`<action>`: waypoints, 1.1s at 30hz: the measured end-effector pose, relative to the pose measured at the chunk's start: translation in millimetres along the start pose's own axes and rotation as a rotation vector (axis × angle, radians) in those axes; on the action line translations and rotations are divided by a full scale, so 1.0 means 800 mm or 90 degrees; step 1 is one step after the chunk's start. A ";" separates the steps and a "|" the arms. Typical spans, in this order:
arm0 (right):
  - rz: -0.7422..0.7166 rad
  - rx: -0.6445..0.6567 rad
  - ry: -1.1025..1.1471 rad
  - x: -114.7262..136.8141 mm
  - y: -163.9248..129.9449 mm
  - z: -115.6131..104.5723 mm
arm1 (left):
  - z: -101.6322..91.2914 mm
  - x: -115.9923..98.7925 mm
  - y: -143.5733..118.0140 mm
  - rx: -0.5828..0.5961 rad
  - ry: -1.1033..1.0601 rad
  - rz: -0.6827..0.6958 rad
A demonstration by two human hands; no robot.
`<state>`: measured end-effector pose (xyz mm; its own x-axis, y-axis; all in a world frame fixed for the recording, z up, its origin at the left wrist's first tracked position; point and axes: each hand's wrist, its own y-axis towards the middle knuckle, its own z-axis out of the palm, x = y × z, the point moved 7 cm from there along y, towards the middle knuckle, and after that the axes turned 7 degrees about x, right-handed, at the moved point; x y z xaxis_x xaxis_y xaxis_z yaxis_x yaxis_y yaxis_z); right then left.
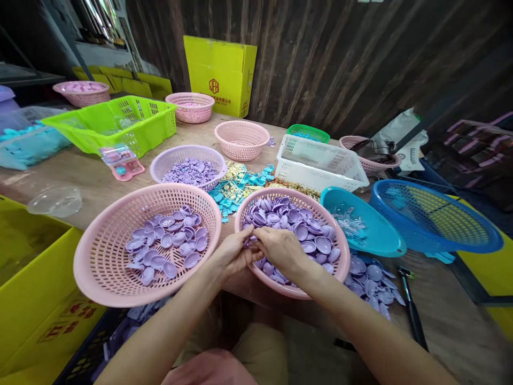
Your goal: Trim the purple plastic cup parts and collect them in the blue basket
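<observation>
My left hand [234, 252] and my right hand [282, 250] meet at the near left rim of a pink basket [340, 267]. Both have closed fingers around a small purple plastic piece [250, 241], mostly hidden by the fingertips. That basket is heaped with purple oval, dish-shaped plastic pieces [300, 231]. To the left stands a wider pink basket [100, 256], with a looser layer of similar purple pieces [166, 239] on its bottom. More purple pieces [372, 280] lie in a pile on the table, right of the heaped basket.
Behind are a lilac basket [158, 163] of small purple parts, loose blue and cream parts [236, 187], a white basket [316, 174] and a green crate [160, 125]. A blue scoop-shaped tray [385, 235] and a black-handled tool [412, 310] are right; a yellow box [36, 299] is left.
</observation>
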<state>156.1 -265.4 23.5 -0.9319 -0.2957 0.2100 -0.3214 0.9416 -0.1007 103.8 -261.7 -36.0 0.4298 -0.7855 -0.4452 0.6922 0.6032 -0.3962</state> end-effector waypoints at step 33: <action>0.089 -0.090 0.190 -0.076 -0.048 -0.008 | 0.031 0.047 0.028 0.012 -0.044 -0.105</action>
<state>226.2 -283.0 20.7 -0.8687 -0.1220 0.4801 -0.1483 0.9888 -0.0171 149.8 -281.1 -41.3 0.3479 -0.8819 -0.3181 0.7673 0.4628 -0.4439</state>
